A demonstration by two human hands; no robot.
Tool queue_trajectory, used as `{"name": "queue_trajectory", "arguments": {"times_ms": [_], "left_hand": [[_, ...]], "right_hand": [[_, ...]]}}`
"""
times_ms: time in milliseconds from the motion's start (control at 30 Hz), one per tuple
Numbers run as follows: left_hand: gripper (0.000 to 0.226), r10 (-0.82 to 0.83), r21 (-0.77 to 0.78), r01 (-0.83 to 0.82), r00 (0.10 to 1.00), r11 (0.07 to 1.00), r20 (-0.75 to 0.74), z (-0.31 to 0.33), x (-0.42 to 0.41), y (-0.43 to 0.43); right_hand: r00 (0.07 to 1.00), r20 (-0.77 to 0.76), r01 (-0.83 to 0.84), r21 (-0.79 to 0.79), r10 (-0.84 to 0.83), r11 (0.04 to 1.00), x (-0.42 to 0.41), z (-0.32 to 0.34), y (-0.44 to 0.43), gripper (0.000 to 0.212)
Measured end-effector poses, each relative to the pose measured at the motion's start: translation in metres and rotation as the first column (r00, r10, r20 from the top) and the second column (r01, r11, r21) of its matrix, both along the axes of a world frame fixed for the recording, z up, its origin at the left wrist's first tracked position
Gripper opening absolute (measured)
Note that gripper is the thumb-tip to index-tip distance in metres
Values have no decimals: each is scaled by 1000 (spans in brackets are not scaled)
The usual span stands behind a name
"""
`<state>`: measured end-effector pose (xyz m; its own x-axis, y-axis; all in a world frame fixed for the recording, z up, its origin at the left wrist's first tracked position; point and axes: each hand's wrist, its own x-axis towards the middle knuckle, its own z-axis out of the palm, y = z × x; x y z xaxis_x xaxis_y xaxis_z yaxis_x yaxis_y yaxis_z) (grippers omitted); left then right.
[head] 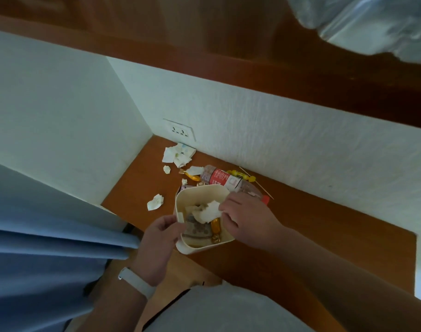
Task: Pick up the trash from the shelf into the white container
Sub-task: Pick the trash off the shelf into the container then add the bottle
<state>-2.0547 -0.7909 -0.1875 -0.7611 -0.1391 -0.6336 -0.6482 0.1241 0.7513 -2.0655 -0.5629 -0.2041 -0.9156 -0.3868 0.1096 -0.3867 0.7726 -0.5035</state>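
Observation:
A white container [197, 190] sits on the wooden shelf [312, 224], tilted toward me. My left hand [158, 243] grips its near left rim. My right hand [244, 218] is over its right side, pinching a crumpled white tissue [208, 212] above the opening. Inside lie an orange candy wrapper [215, 230] and a printed packet [197, 230]. Behind the container lies a plastic bottle [226, 179] with a red label and red cap. Scraps of white paper [178, 153] are heaped by the wall, and one crumpled piece [155, 202] lies left of the container.
A yellow wrapper [240, 174] and a thin wooden stick [257, 183] lie against the white wall behind the bottle. A wall socket [180, 131] is in the corner. A blue curtain [48, 248] hangs at left. A dark wooden ledge [228, 51] runs overhead.

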Motion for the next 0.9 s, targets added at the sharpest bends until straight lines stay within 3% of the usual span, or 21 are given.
{"name": "queue_trajectory", "arguments": {"times_ms": [167, 233, 467, 567, 900], "left_hand": [[21, 35, 4, -35, 999, 999, -12, -4, 1, -6], [20, 43, 5, -43, 999, 999, -10, -4, 0, -7], [22, 78, -24, -78, 997, 997, -19, -7, -4, -9], [21, 85, -33, -86, 996, 996, -20, -8, -6, -10], [20, 84, -32, -85, 996, 996, -21, -9, -10, -1]], "right_hand": [[997, -19, 81, -35, -81, 996, -12, -4, 15, 23], [981, 69, 181, -34, -179, 983, -23, -12, 26, 23], [797, 307, 501, 146, -520, 853, -74, -67, 78, 11], [765, 336, 487, 256, -550, 835, -90, -87, 92, 12], [829, 310, 301, 455, -466, 838, -103, -111, 91, 17]]}}
